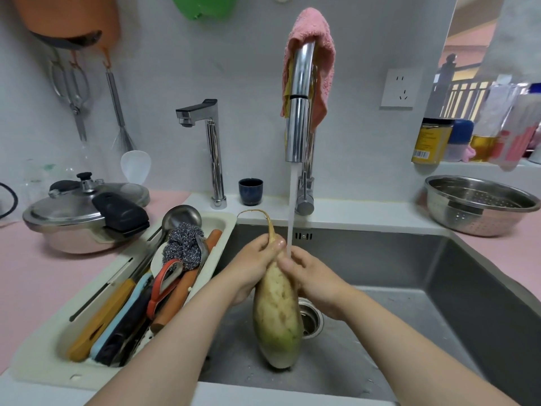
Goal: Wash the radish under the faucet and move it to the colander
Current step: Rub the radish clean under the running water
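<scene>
At frame centre, the left hand (251, 268) and right hand (314, 284) both grasp the radish (276, 315) under the faucet (298, 106) stream; the colander (480, 205) sits at the right edge.

Pink countertop (35, 273), left: one steel pressure cooker (85, 218) with black handle, lid on. Beside it, a white tray (41, 356) held a ladle (183, 216), a steel scourer (183, 244) and assorted utensils with orange, blue and black handles. Wall hooks above carried scissors (74, 92) and a whisk (118, 112); a white paddle (135, 167) stood below. Rear ledge: slim angular tap (215, 159), dark blue cup (250, 191). Pink cloth (322, 54), draped, top centre. White wall socket (399, 89). Yellow-labelled jar (430, 142) stood among blurred bottles, right.
</scene>
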A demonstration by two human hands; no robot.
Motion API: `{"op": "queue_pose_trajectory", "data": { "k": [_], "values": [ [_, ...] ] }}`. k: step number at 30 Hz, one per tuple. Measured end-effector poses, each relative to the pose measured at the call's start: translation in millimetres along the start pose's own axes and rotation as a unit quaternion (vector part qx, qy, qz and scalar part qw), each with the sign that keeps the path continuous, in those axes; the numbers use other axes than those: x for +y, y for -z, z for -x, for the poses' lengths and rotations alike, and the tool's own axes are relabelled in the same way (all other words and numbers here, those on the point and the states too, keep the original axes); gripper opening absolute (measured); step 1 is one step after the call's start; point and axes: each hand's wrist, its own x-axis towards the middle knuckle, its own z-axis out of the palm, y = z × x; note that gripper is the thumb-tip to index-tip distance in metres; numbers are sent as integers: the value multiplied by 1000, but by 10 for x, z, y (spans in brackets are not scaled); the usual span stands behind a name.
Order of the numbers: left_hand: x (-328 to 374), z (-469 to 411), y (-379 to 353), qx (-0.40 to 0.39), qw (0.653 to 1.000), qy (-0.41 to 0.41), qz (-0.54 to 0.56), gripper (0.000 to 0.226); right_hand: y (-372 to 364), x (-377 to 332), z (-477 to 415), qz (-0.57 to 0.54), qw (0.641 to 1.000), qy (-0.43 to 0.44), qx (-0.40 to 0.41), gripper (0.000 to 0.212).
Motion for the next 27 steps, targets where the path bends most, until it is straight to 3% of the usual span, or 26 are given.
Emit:
{"op": "queue_pose_trajectory", "data": {
  "k": [3, 8, 12, 15, 17, 19, 22, 23, 26, 27],
  "values": [
    [3, -9, 68, -42, 999, 0, 28, 17, 39, -34, -7, 23, 1000, 2, 20, 25],
    [3, 7, 72, -121, 991, -11, 54, 41, 40, -62, 27, -11, 998, -21, 49, 38],
    [37, 34, -79, -32, 998, -26, -56, 24, 85, -35, 25, -47, 998, -46, -17, 34],
    [55, 23, -120, 52, 993, -41, -98, 22, 73, 37, 30, -11, 993, -52, -107, 85],
    [71, 21, -78, 61, 992, -54, -92, 15, -20, 91, 41, 75, 992, -52, -89, 114],
    [55, 17, -9, -2, 996, -42, -84, 16, -71, 127, 29, 150, 986, -70, -33, 133],
    [-11, 15, 47, -83, 991, -16, -104, 51, -61, 151, -10, 146, 984, -104, -7, 149],
    [-34, 5, 25, -74, 991, -20, -105, 53, -35, 157, -20, 133, 986, -104, -15, 142],
    [-29, -40, -106, 26, 986, -54, -155, 26, -41, 147, -7, 106, 991, -61, -59, 70],
    [-7, -57, -144, 61, 979, -69, -180, 14, -52, 149, 4, 117, 990, -58, -59, 57]
  ]
}}
